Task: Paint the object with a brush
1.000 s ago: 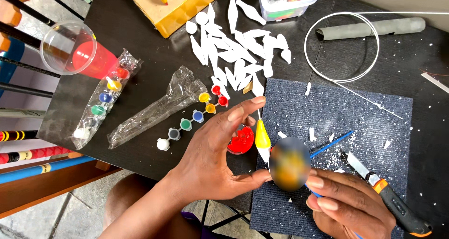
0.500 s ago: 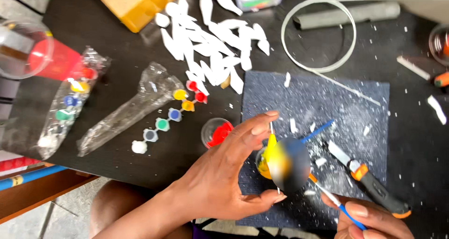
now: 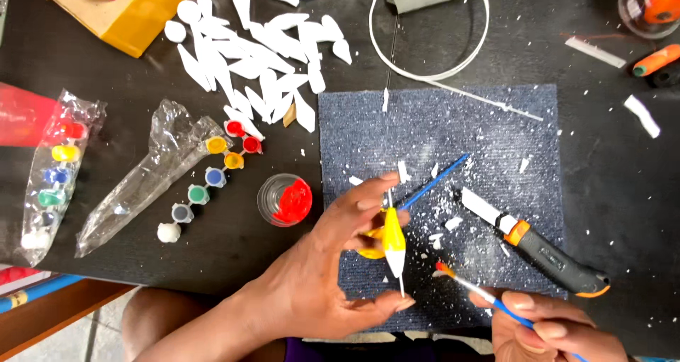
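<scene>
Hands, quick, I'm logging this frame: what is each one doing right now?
Left hand: closed on a yellow-and-white leaf-shaped piece, pinched between thumb and fingertips.
Right hand: closed on a blue-handled paintbrush.

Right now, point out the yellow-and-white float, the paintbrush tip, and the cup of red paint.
yellow-and-white float (image 3: 394,243), head view, yellow body.
paintbrush (image 3: 445,269), head view, orange-tipped bristles.
cup of red paint (image 3: 285,200), head view, red paint inside.

Left hand (image 3: 333,273) bare, no ring or glove, forearm unsleeved, short trimmed nails, right hand (image 3: 556,330) bare too, nails pale and plain, bare knee below table edge, strip of purple garment at bottom edge
</scene>
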